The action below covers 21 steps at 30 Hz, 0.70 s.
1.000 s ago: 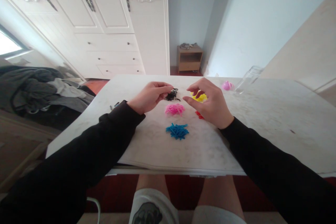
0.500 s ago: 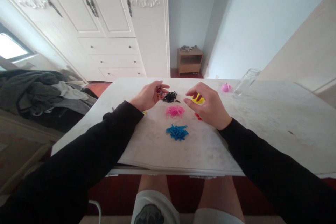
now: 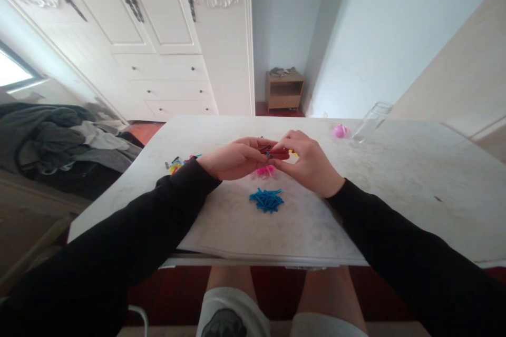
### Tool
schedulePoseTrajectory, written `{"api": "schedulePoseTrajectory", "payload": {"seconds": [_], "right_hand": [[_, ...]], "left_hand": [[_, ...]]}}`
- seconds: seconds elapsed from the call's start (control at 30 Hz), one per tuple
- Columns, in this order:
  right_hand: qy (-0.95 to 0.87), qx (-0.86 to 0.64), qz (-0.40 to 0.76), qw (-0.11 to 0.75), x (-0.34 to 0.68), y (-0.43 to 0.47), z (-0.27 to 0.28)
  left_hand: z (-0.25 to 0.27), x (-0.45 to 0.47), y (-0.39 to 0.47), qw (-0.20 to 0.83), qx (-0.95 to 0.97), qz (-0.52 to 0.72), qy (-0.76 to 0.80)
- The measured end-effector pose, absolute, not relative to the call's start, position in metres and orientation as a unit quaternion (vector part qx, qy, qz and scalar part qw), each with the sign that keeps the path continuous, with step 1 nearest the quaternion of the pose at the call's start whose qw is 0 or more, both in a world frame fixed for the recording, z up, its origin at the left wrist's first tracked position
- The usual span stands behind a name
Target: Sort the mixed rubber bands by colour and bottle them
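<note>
Beyond the blue pile (image 3: 266, 200) on the table (image 3: 221, 224), small dark pieces (image 3: 268, 149) are held in the left hand (image 3: 239, 160), its thumb laid over them against the extended fingers. They are met there by the thumb and fingertips of the right hand (image 3: 312, 164); whether anything is pinched between these cannot be told. Just beyond the blue pile, a pink pile (image 3: 265, 171) is partly covered; well to its left, mixed coloured pieces (image 3: 174, 167) are seen.
</note>
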State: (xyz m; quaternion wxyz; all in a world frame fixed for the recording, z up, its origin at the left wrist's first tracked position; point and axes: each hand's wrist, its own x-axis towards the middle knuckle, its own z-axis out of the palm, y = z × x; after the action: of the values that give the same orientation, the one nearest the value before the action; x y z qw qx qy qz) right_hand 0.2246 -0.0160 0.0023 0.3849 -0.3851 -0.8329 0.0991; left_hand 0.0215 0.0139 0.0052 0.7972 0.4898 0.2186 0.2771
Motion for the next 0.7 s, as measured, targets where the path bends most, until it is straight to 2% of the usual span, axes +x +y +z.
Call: {"api": "schedulePoseTrajectory", "payload": {"seconds": [0.4, 0.7], "right_hand": [[-0.825, -0.397, 0.064, 0.397, 0.226, -0.017, 0.004], [-0.802, -0.394, 0.106, 0.436, 0.228, -0.018, 0.007]], "left_hand": [[-0.006, 0.021, 0.018, 0.807, 0.467, 0.287, 0.221], [0.000, 0.021, 0.017, 0.799, 0.447, 0.295, 0.274]]}}
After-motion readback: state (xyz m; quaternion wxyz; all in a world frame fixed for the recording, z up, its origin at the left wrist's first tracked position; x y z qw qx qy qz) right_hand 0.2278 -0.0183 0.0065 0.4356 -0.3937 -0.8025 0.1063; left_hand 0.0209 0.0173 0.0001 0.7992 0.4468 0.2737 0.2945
